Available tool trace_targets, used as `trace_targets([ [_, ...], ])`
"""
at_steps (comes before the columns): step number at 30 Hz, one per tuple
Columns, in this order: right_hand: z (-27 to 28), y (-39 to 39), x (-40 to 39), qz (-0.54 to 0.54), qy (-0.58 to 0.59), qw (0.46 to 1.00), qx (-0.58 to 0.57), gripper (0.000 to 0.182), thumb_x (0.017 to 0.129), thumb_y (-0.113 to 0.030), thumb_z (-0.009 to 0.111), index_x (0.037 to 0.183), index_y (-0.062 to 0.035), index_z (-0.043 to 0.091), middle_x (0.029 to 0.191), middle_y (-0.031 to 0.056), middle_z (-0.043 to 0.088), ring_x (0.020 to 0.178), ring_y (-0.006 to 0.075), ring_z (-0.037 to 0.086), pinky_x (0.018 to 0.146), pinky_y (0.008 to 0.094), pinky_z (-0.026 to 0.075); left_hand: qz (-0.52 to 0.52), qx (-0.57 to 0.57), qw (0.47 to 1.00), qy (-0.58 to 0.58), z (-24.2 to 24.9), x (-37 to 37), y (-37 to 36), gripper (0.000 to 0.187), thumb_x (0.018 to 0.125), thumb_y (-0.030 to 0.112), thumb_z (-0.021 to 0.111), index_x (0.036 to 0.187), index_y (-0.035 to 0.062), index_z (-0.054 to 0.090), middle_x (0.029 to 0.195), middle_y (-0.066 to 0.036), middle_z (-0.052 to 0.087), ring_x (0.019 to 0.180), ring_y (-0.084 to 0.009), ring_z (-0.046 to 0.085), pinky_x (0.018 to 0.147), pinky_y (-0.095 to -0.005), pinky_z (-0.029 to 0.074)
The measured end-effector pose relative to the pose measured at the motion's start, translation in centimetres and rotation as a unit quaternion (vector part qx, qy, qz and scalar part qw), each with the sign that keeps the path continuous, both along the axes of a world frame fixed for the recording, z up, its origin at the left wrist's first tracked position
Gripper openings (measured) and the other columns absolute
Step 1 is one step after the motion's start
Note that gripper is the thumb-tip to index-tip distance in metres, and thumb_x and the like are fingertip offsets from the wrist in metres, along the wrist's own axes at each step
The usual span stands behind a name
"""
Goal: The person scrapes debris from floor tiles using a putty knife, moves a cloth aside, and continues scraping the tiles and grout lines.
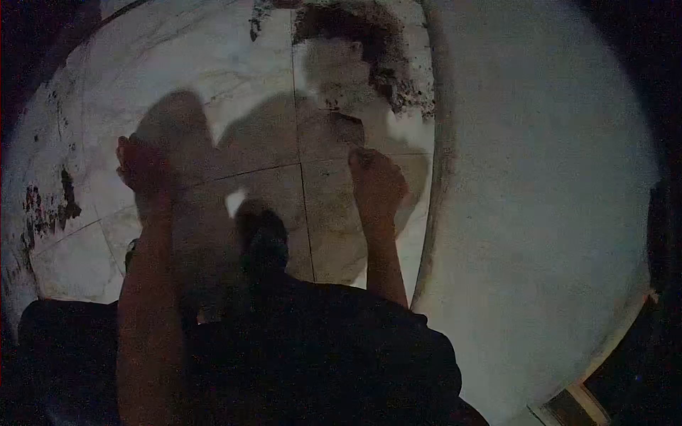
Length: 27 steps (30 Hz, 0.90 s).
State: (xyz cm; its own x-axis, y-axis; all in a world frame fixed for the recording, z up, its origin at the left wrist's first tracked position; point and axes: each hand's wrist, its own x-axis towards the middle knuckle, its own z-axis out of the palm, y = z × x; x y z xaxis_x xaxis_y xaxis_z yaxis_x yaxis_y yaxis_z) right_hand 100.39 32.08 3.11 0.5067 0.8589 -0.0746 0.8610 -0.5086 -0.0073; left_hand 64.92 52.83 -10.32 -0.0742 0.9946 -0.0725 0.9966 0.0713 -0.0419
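Observation:
My right hand [378,183] is closed over the tiled floor, its fingers pinched together near a small dark-edged patch or flat piece [348,129]. Whatever it grips is too dim to make out. At the left, my left hand [145,167] is raised above the pale floor tiles [266,60]; its fingers are in shadow and look partly bent, but their exact pose is unclear. Dark, ragged stains [355,25] mark the tiles beyond my right hand.
A plain pale wall [540,177] rises along the right side. More dark blotches [69,195] lie at the far left. My dark-clothed legs [320,348] fill the bottom, with a dark foot [263,238] between my hands. A light-coloured frame edge [588,405] shows at the lower right.

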Motion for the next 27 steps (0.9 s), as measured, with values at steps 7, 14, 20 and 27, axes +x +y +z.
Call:
trace_targets([
  [7, 2.1, -13.0, -5.4, -0.121, 0.107, 0.966, -0.203, 0.036, 0.099, -0.044, 0.06, 0.108, -0.0133, 0.076, 0.088, 0.0126, 0.075, 0.077, 0.0308, 0.073, 0.07, 0.0457, 0.055, -0.023, 0.097, 0.994, -0.033, -0.8, 0.3, -1.4, 0.049, 0.102, 0.027, 0.05, 0.147, 0.0056, 0.046, 0.15, -0.016, 0.045, 0.141, -0.0324, 0.042, 0.112, -0.053, 0.034],
  [14, -1.8, -3.2, -1.0, -0.071, -0.024, 0.996, -0.053, 0.035, 0.095, -0.044, 0.068, 0.106, -0.0131, 0.079, 0.087, 0.0067, 0.077, 0.073, 0.0264, 0.073, 0.067, 0.0362, 0.055, -0.14, 0.222, 0.955, -0.141, -3.4, 2.3, -2.0, 0.046, 0.105, 0.026, 0.046, 0.146, 0.0064, 0.047, 0.152, -0.015, 0.045, 0.142, -0.0326, 0.042, 0.115, -0.0531, 0.03],
  [20, 2.7, -13.6, -3.9, -0.12, 0.108, 0.971, -0.177, 0.036, 0.098, -0.041, 0.066, 0.105, -0.0081, 0.078, 0.093, 0.0106, 0.077, 0.075, 0.0253, 0.074, 0.068, 0.0377, 0.056, -0.153, 0.268, 0.926, -0.216, -1.7, 4.5, -0.9, 0.044, 0.107, 0.026, 0.042, 0.146, 0.007, 0.048, 0.153, -0.015, 0.045, 0.144, -0.0327, 0.041, 0.118, -0.0533, 0.027],
  [27, 1.0, -10.0, -4.5, -0.097, 0.045, 0.981, -0.161, 0.022, 0.099, -0.026, 0.067, 0.102, -0.0066, 0.076, 0.088, 0.01, 0.076, 0.073, 0.0212, 0.073, 0.067, 0.0359, 0.057, -0.203, 0.302, 0.905, -0.221, -5.4, 4.7, -2.5, 0.043, 0.109, 0.026, 0.039, 0.146, 0.0077, 0.05, 0.155, -0.014, 0.045, 0.145, -0.0328, 0.041, 0.121, -0.0534, 0.023],
])
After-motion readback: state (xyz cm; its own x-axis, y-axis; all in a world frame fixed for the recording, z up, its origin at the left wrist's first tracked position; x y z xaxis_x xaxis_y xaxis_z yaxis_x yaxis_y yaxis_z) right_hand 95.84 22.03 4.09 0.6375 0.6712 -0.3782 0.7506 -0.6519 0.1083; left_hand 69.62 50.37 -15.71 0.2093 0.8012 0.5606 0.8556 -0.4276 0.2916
